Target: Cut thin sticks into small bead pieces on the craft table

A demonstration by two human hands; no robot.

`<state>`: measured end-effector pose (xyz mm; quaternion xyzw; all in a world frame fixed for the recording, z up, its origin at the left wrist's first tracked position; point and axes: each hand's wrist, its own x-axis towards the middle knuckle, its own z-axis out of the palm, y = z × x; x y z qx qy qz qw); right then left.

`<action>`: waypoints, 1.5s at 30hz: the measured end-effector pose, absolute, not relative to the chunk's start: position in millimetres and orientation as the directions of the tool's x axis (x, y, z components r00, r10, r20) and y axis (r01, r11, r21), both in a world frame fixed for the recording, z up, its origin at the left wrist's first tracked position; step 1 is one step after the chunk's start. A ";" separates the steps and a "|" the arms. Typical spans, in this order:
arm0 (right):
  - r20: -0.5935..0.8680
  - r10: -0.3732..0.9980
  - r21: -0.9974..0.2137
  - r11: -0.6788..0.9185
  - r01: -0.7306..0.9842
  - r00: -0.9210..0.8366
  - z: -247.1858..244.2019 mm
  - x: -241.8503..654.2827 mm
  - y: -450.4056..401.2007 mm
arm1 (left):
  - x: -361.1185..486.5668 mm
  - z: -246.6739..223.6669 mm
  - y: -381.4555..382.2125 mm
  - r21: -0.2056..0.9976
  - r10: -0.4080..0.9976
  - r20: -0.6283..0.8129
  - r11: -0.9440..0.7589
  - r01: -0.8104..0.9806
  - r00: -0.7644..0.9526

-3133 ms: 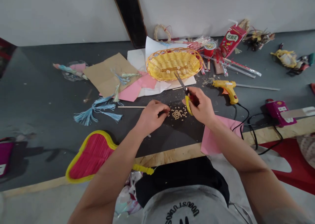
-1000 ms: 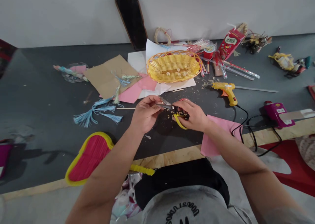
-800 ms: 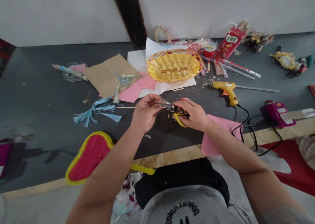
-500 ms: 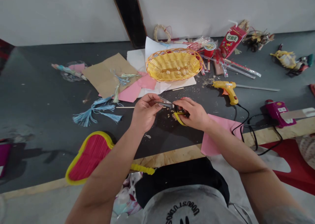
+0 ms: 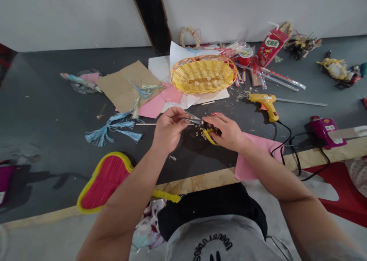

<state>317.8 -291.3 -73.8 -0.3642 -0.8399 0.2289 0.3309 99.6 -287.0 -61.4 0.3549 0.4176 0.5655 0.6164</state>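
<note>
My right hand (image 5: 227, 131) is closed round the yellow and black handles of a pair of scissors (image 5: 196, 120). The blades point left, slightly apart, and reach the fingers of my left hand (image 5: 171, 130). That left hand is closed in a pinch beside the blades; whatever lies between its fingertips is too small and hidden to name. Below both hands, small pale cut bits (image 5: 200, 132) are scattered on the dark table. A thin pale stick (image 5: 145, 124) lies on the table, running behind my left hand.
A yellow woven basket (image 5: 204, 75) stands on papers ahead. At right lie a yellow glue gun (image 5: 265, 103) with its cord and a pink sheet (image 5: 249, 162). Blue tassels (image 5: 110, 132) and a red-and-yellow fan (image 5: 105, 180) are at left. A phone (image 5: 153, 20) leans against the wall.
The scissor blades have closed slightly and shifted a little. Both hands stay in nearly the same place; the whole view has moved only slightly.
</note>
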 end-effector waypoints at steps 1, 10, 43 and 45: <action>0.384 0.765 -0.628 0.627 0.461 -0.517 -73.7 318.0 -291.3 | 99.8 -61.2 -286.9 0.907 0.993 -0.116 0.110 -0.406 0.010; 0.393 0.759 -0.609 0.638 0.472 -0.519 -69.8 318.7 -292.1 | 101.3 -60.1 -287.0 0.907 0.990 -0.143 0.126 -0.402 -0.011; 0.398 0.896 -0.794 0.443 0.417 -0.195 -70.5 325.3 -279.5 | 90.0 -65.6 -289.7 0.589 0.868 0.154 -0.464 0.662 0.472; 0.399 0.896 -0.797 0.444 0.409 -0.195 -71.1 324.8 -279.4 | 92.3 -65.9 -290.6 0.565 0.843 0.179 -0.511 0.648 0.508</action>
